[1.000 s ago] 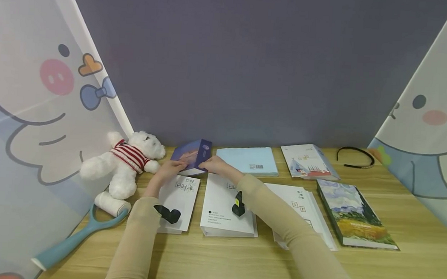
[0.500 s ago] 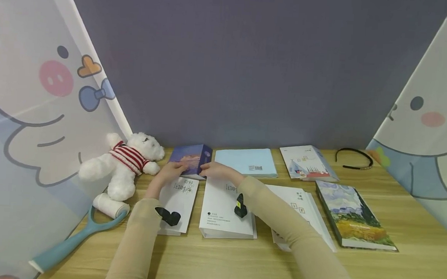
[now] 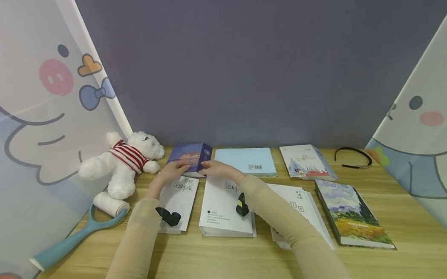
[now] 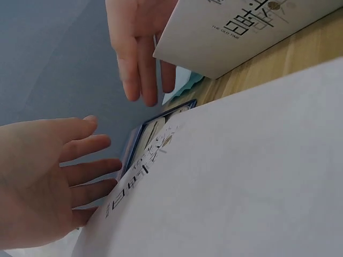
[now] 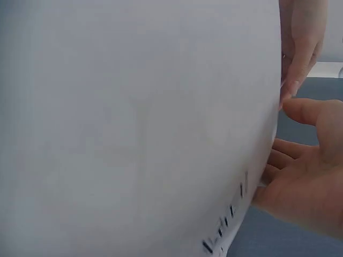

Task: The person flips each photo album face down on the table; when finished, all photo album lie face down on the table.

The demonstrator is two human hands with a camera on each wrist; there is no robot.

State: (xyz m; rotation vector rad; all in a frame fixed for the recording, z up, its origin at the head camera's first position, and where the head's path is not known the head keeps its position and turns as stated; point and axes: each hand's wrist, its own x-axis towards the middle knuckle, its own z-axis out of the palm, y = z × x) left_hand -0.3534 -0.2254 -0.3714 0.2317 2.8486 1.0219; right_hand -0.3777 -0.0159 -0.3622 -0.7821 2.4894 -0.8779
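Note:
A purple-blue book lies at the back left of the table. My left hand is at its near left corner, and my right hand is at its right edge near the spine. In the left wrist view, the left hand shows fairly straight, spread fingers beside the book's dark blue edge; the right hand has its fingers extended downward. Two white books, one on the left and one in the middle, lie under my forearms. A white cover fills most of the right wrist view.
A light blue book, an illustrated white book and a black headband line the back. Further right are white books and a landscape-painting book. A white plush bear and a blue-handled lint roller lie left.
The purple-blue book was tilted up between both hands a second ago and has come down to lie flatter, nearer me. The fingers have loosened around it.

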